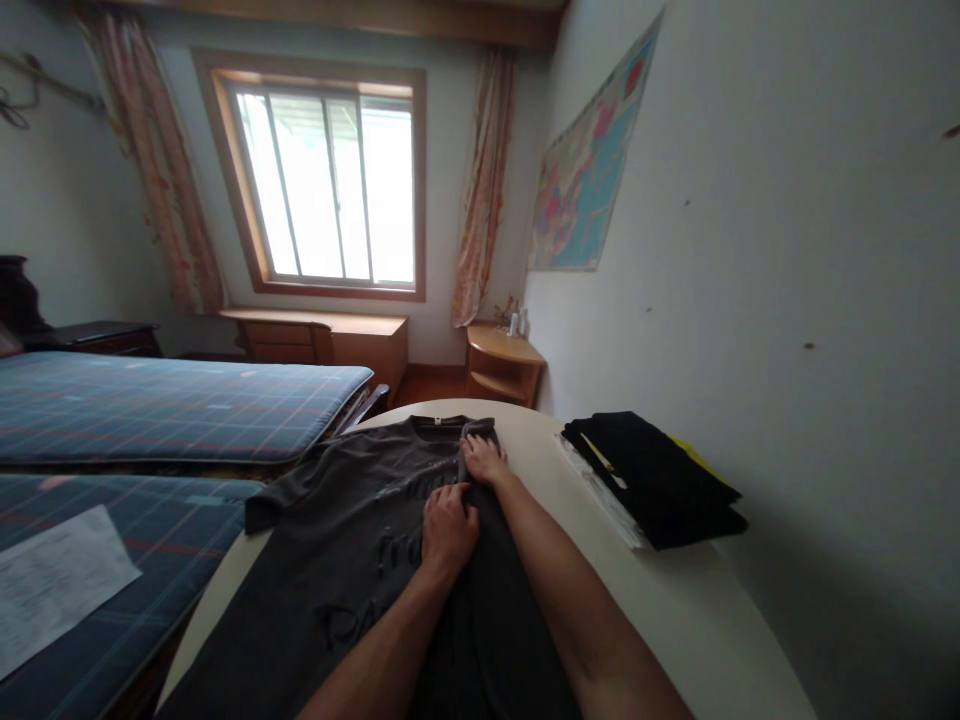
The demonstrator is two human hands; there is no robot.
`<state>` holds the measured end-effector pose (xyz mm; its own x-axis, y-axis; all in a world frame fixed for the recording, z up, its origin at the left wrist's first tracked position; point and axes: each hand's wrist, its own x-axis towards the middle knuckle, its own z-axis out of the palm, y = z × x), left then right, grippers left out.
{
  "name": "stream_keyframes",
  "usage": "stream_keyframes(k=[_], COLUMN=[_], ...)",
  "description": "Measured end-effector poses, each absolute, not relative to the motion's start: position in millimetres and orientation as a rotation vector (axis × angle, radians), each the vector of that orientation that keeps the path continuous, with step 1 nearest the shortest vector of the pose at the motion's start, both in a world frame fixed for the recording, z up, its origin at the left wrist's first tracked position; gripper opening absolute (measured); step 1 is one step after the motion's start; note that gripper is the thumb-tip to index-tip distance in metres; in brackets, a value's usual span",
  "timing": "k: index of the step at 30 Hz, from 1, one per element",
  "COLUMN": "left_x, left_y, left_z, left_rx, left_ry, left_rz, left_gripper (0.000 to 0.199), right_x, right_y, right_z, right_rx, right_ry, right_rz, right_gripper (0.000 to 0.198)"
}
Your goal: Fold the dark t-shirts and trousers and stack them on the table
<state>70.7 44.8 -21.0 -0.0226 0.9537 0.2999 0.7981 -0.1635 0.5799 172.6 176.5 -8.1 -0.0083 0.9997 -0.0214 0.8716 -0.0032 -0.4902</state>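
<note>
A dark grey T-shirt (352,535) with black raised lettering lies on the round white table (637,620), its collar toward the far edge. Its right side is folded inward over the front. My left hand (450,525) rests on the shirt front beside the folded edge, fingers slightly bent and apart. Farther up, my right hand (484,458) lies with spread fingers on the folded shoulder near the collar. The shirt's left sleeve (277,500) stays spread out toward the bed side. The shirt's hem runs out of view at the bottom.
A stack of folded dark clothes (652,480), with white and yellow layers, sits on the table's right. Beds with blue plaid mattresses (180,405) stand left, one bearing a paper sheet (60,585). A wall (787,250) borders the right; a corner shelf (504,345) stands beyond the table.
</note>
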Motion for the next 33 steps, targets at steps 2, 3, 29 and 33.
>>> stream_keyframes(k=[2,3,29,33], left_x=[71.2,71.3,74.6,74.6], left_y=[43.5,42.9,45.2,46.5], left_z=[-20.1,-19.8,-22.2,-22.9], left_rx=[2.011,2.012,2.003,1.997], left_ry=[1.856,1.856,1.891,1.899], left_rz=[0.952,0.950,0.862,0.845], left_gripper=[0.038,0.037,0.045,0.047], right_x=[176.7,178.9,211.3,194.7], right_y=[178.7,180.5,257.5,247.9], right_z=[-9.5,-9.4,13.5,15.1], right_rx=[-1.958,-1.968,-2.028,-1.997], right_ry=[-1.922,-1.901,-1.747,-1.796], right_rz=[0.497,0.472,0.203,0.118], right_gripper=[0.055,0.054,0.049,0.049])
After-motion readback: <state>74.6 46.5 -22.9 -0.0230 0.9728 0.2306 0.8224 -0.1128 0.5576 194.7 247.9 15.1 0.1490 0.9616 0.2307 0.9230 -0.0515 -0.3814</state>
